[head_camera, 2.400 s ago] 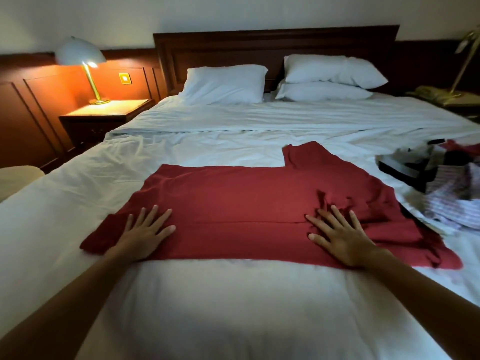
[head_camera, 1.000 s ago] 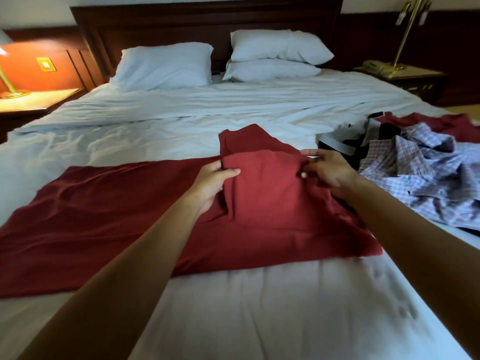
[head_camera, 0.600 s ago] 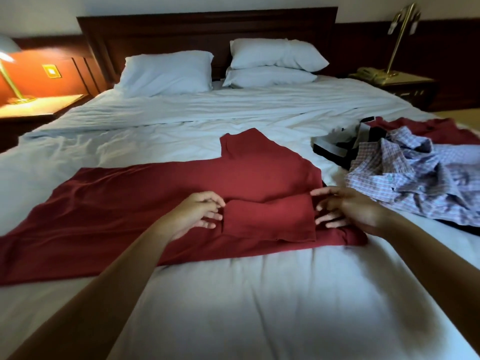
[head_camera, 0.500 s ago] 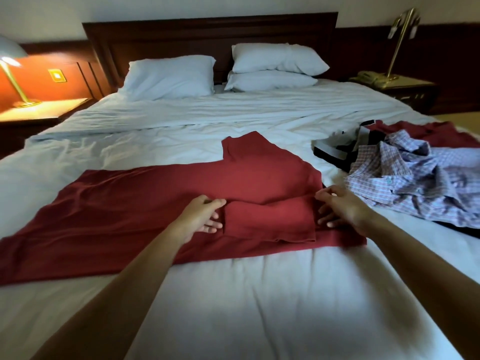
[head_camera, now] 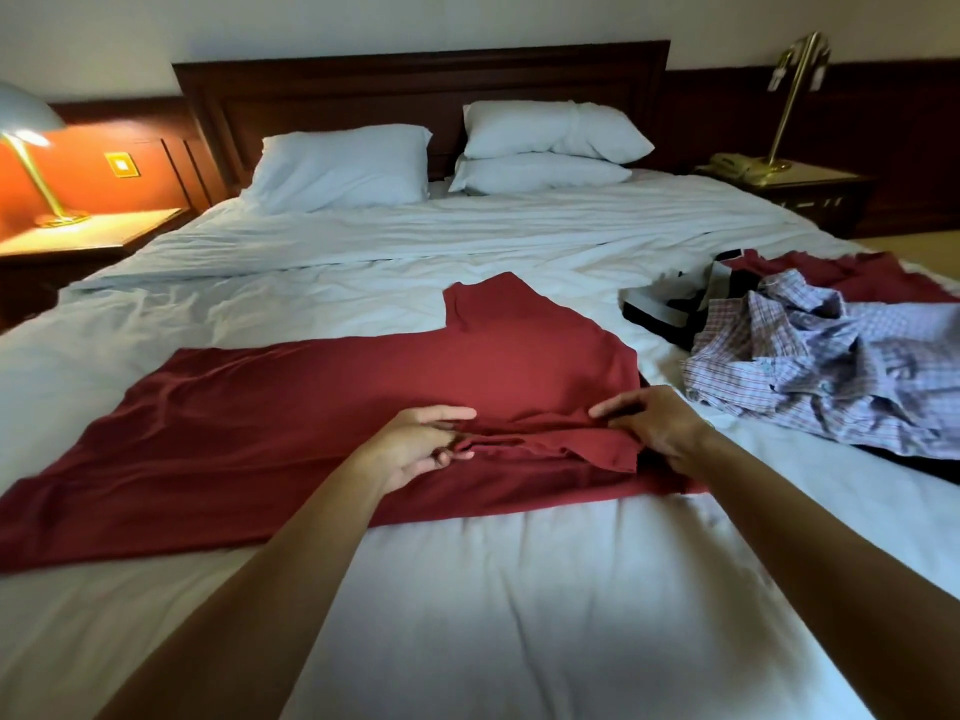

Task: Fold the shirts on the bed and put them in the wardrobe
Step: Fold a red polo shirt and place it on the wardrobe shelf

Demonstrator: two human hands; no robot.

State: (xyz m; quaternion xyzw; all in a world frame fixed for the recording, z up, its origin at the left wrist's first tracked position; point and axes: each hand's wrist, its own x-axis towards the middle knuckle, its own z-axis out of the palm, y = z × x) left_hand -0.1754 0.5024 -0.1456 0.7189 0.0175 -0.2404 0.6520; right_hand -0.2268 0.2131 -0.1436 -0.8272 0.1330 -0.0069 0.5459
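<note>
Red shirt (head_camera: 311,423) lies flat on the bed (head_camera: 467,589), left hand (head_camera: 415,446) and right hand (head_camera: 655,424) each with grip pinching its folded-in sleeve; fabric looks light and limp, best held at the fold corners.

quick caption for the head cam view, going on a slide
Folding in progress: left hand and right hand pinch a fold of the red shirt spread on the bed, beside a heap of unfolded shirts.
</note>
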